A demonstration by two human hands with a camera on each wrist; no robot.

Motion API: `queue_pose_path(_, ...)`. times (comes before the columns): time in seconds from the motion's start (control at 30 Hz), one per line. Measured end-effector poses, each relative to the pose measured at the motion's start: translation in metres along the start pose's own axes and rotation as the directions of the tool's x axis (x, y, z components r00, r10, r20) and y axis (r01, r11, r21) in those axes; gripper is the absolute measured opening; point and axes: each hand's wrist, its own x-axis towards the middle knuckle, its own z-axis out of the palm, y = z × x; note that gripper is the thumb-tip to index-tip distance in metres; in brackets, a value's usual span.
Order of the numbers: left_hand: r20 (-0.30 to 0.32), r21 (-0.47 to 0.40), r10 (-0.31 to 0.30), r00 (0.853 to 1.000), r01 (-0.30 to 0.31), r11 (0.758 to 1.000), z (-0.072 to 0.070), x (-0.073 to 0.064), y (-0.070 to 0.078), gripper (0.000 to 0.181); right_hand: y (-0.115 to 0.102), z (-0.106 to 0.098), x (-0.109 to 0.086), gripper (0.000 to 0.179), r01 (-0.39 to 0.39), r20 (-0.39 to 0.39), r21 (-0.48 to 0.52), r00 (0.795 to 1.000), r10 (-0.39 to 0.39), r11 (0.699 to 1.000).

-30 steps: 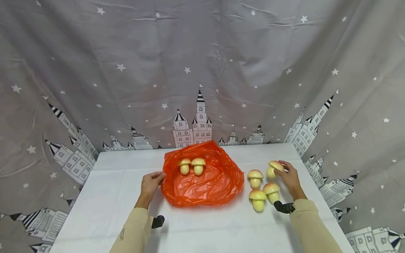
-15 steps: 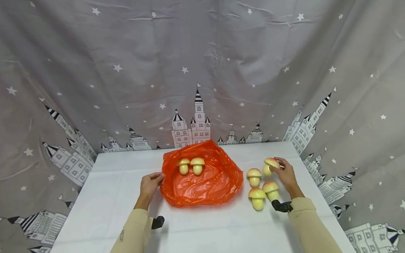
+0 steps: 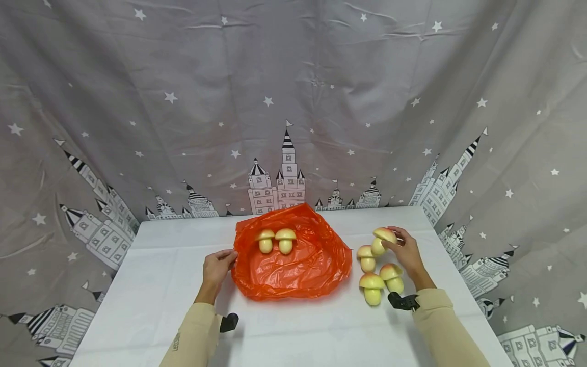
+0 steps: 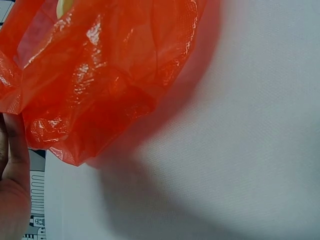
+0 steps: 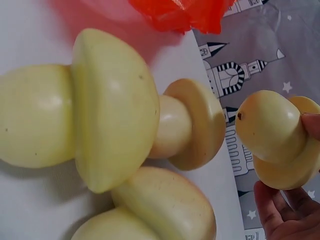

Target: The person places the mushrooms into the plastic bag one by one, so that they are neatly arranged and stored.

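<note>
A red plastic bag [image 3: 293, 275] lies with its mouth spread wide, and two yellow toy mushrooms [image 3: 286, 241] are inside it near the back. My left hand [image 3: 217, 267] pinches the bag's left edge; in the left wrist view its fingers [image 4: 15, 150] meet the red plastic [image 4: 100, 75]. At the right, my right hand [image 3: 405, 250] grips a toy mushroom [image 3: 382, 239] by its cap, raised off the table in the right wrist view, stem [image 5: 270, 125] facing the camera. Just below and left of that hand, three more toy mushrooms [image 3: 372, 288] lie on the table.
The table [image 3: 293, 336] has a white cover. Behind it hangs a grey curtain [image 3: 293, 76] printed with stars and castles. Black wrist cameras [image 3: 403, 300] stick out from both sleeves, the right one close to the nearest loose mushrooms.
My right hand has lifted the mushroom slightly and carried it left toward the bag, so it now overlaps a loose mushroom in the head view. The left hand stays at the bag's edge.
</note>
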Motion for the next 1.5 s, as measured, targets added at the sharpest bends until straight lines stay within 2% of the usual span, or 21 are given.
queue_pose_path(0.5, -0.006, -0.002, -0.004, 1.000, 0.004, 1.000, -0.002, -0.002, 0.001, 0.034, -0.010, 0.025, -0.001, 0.052, 0.083, 0.038, 0.066, 0.996, -0.085, 0.994)
queue_pose_path(0.73, 0.000, -0.008, 0.009, 1.000, -0.009, 1.000, -0.002, -0.003, 0.000, 0.034, -0.014, 0.036, 0.000, 0.050, 0.083, 0.086, 0.113, 0.992, -0.093, 0.990)
queue_pose_path(0.93, 0.004, -0.015, 0.002, 1.000, -0.002, 1.000, -0.003, -0.004, 0.001, 0.034, -0.022, 0.049, -0.002, 0.051, 0.085, 0.115, 0.115, 0.988, -0.098, 0.990)
queue_pose_path(1.17, -0.006, -0.002, 0.006, 1.000, -0.006, 1.000, -0.003, -0.003, 0.000, 0.035, -0.030, 0.063, -0.003, 0.048, 0.119, 0.131, 0.141, 0.982, -0.138, 0.983)
queue_pose_path(1.4, -0.019, 0.021, 0.006, 1.000, -0.005, 1.000, -0.001, -0.004, 0.000, 0.036, -0.034, 0.072, -0.002, 0.051, 0.077, 0.157, 0.173, 0.982, -0.104, 0.982)
queue_pose_path(1.5, -0.025, 0.013, 0.016, 1.000, -0.016, 1.000, 0.001, -0.005, 0.000, 0.036, -0.036, 0.075, -0.001, 0.052, 0.081, 0.163, 0.190, 0.980, -0.113, 0.978)
